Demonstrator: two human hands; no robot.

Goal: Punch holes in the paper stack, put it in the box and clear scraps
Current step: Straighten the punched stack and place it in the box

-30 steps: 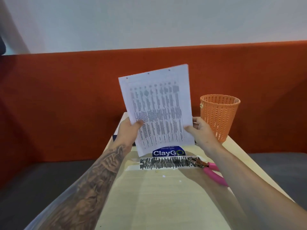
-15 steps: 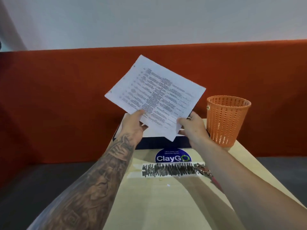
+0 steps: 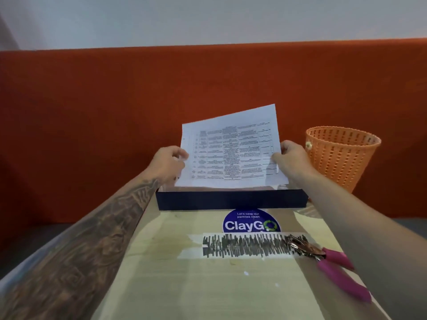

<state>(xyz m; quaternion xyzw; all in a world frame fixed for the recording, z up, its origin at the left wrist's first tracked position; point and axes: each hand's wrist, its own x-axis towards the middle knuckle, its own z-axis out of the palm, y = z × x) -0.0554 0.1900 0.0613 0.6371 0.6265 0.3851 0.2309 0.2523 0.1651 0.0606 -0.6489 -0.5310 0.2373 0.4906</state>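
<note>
Upholstery in burnt orange [image 3: 92,125], one long padded backrest, runs the full width behind everything. In front of it sits one pale wooden tabletop [image 3: 184,285], bearing a round blue sticker [image 3: 250,221] that reads "ClayGo" and a white strip covered in black scribble [image 3: 242,245].

One dark, shallow box [image 3: 231,199] lies across the far end of the tabletop. One orange lattice basket [image 3: 342,155] stands upright to the right of it, near the box's right end.

One paper stack [image 3: 231,151] is held landscape over the open box, its lower edge down at the box's far rim; whether it touches the box I cannot tell. The top sheet is white, printed with a table of small dark text in columns, and the stack tilts so its right corner rides higher than its left.

Two hands hold it, one at each short edge. The left hand [image 3: 169,161], on a tattooed forearm, has its grip closed on the left edge, fingers curled. The right hand [image 3: 292,159] pinches the right edge, thumb on the printed face.

One hole punch [image 3: 323,262] with pink handles lies on the tabletop at the right, its metal head resting on the scribbled strip, under the right forearm.

A few tiny white scraps [image 3: 246,273] dot the tabletop nearer the viewer; two are clear.
</note>
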